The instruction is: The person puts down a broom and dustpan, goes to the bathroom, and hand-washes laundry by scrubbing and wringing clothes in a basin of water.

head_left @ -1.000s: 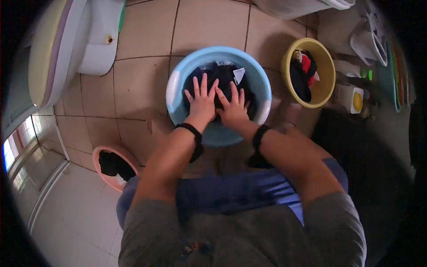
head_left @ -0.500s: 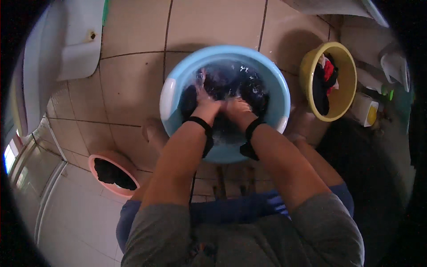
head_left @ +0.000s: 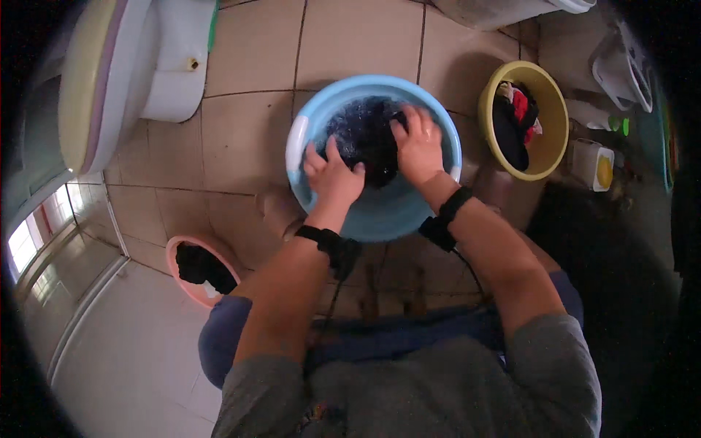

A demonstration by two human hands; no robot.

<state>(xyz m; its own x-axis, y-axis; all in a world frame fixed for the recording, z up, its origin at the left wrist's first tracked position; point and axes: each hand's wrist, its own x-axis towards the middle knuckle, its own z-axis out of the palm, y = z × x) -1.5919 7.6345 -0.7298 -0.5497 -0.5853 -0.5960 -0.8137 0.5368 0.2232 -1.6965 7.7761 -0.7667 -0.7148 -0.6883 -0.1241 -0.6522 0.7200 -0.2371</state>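
A light blue plastic basin with white handles sits on the floor between my legs. In its water lies dark wet cloth, partly under the surface. My left hand is over the basin's left side, fingers spread beside the cloth. On the right, my right hand rests at the cloth's edge with thumb and fingers apart; a bit of dark cloth shows between them. Both wrists wear black bands.
A yellow basin with dark, red and white clothes stands at the right. At the lower left is a pink basin holding black cloth. A white toilet stands at the upper left. A white container is beyond the yellow basin.
My hands have moved apart, the left one to the left and the right one to the right and up. Before, they were close together in the water. The view has shifted slightly.
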